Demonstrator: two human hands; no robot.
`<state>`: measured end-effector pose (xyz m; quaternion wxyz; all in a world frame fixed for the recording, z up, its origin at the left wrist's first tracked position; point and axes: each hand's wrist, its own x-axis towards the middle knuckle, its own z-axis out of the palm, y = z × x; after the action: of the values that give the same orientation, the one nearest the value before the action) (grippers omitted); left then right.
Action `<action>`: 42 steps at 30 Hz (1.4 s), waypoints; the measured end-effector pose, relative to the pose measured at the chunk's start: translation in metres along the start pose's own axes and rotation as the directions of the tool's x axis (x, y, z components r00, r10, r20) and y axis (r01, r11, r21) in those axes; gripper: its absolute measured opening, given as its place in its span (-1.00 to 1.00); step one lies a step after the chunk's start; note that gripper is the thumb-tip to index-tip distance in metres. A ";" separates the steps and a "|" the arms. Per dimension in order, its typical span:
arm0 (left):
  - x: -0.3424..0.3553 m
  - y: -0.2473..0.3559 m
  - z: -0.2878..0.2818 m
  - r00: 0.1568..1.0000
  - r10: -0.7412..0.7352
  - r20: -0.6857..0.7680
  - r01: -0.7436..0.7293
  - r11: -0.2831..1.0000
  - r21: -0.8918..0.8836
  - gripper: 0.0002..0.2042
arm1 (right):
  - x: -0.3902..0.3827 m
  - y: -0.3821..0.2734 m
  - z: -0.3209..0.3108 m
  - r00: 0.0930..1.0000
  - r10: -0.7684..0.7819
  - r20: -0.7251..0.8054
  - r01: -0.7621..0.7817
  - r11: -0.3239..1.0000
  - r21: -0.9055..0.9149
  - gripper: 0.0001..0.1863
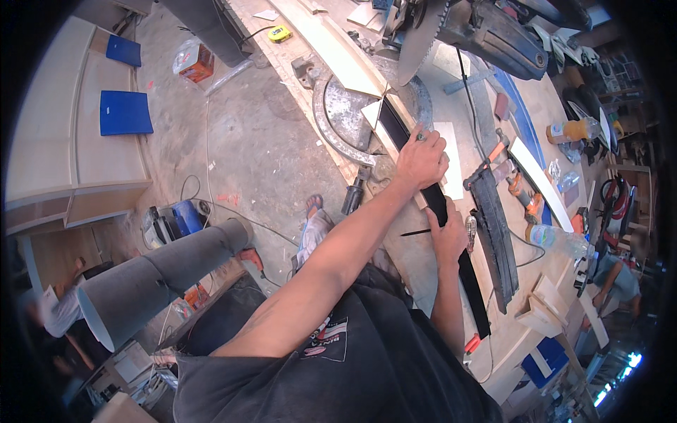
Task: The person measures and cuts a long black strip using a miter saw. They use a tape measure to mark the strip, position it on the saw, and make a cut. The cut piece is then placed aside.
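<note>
My left hand [423, 158] is closed over a long black strip [474, 299], near a piece of light board lying along it. My right hand [448, 233] grips the same strip lower down. The strip runs diagonally across the bench, its upper end on the round metal table [338, 120] of a mitre saw. The saw's toothed blade [416, 49] is raised above, beyond the strip's upper end. A long pale board [335, 53] lies in line past it. A white board piece [448, 162] sits just right of my left hand.
On the bench [529, 282] are a hammer [497, 148], bottles [568, 130], tools and offcuts; a yellow tape measure [279, 33] is at top. A grey roll [155, 282] lies lower left. Cables cross the floor. Other people [617, 278] are at the far left and right.
</note>
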<state>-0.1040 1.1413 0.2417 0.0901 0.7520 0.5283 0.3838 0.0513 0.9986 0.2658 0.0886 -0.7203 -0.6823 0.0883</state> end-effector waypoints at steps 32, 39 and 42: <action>0.005 -0.002 0.004 0.999 -0.004 0.033 0.005 1.000 -0.025 -0.80 | -0.002 -0.011 -0.019 0.997 0.070 0.034 -0.073 0.994 0.082 -0.32; 0.006 -0.002 0.002 0.998 0.007 0.056 -0.007 1.000 -0.002 -0.81 | -0.006 -0.004 -0.007 0.998 0.052 -0.036 -0.049 0.996 0.078 -0.32; 0.007 0.001 -0.001 0.998 0.002 0.060 -0.002 1.000 -0.004 -0.81 | -0.007 -0.005 -0.009 0.998 0.059 -0.031 -0.057 0.996 0.070 -0.32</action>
<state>-0.1031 1.1472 0.2461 0.1071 0.7633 0.5240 0.3624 0.0479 0.9920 0.2760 0.1221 -0.7376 -0.6561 0.1027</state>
